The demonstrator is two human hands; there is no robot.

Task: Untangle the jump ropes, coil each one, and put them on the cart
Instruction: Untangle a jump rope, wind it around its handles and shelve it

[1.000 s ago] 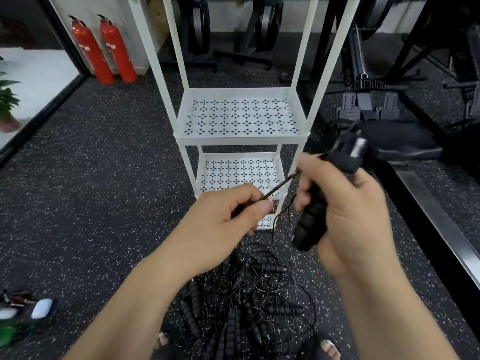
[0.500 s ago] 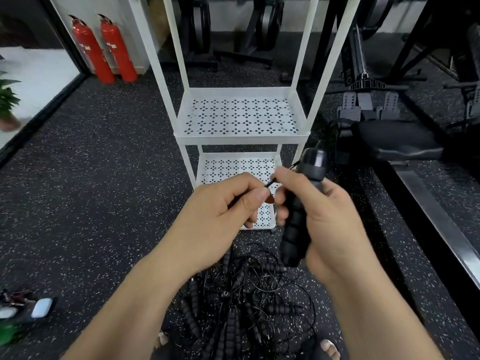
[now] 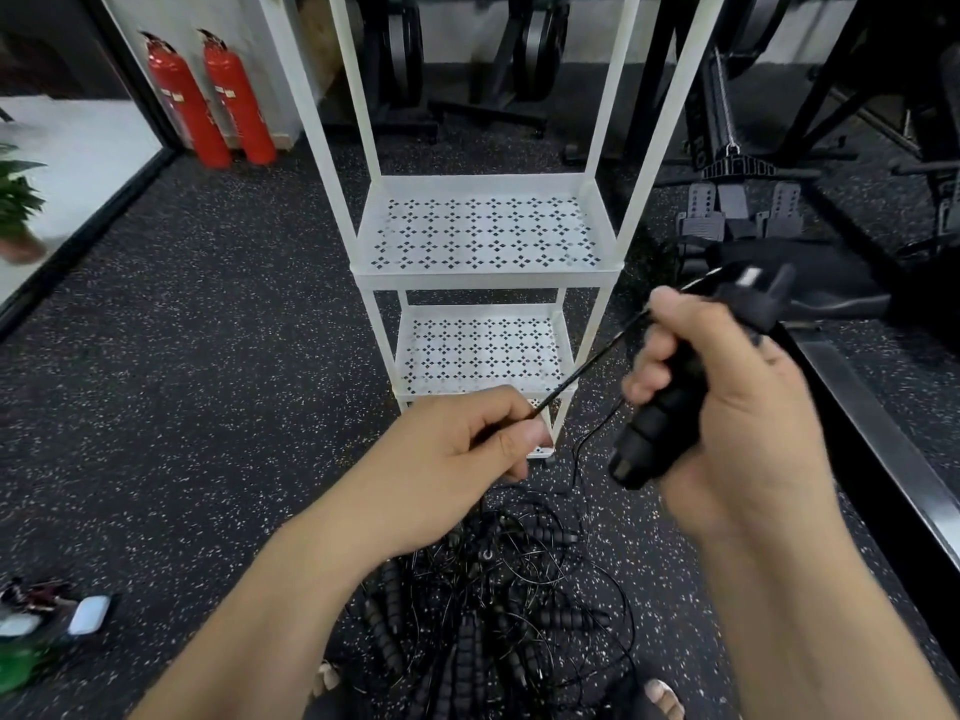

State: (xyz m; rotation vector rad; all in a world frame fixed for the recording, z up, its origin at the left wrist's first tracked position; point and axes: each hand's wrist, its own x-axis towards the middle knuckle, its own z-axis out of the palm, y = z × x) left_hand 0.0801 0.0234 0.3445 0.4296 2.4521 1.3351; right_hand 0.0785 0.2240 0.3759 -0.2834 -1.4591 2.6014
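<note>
I see the white cart [image 3: 488, 275] standing straight ahead on the speckled floor [image 3: 208, 381], beyond both hands. The right hand [image 3: 737, 407] is wrapped round a black ribbed handle [image 3: 657, 433], held tilted to the right of the cart's lower shelf. The left hand [image 3: 447, 459], apart from it, pinches the thin cord [image 3: 587, 368], which runs taut from that handle across the cart's right leg. Below the wrists the other jump ropes [image 3: 493, 605] lie tangled on the floor, just ahead of the toes [image 3: 665, 696]. Two red fire extinguishers [image 3: 213, 101] stand by the wall at left, with a potted plant [image 3: 18, 200] farther left and black gym machines [image 3: 737, 200] at right. The extinguishers' labels [image 3: 230, 90] are too blurred to read.
</note>
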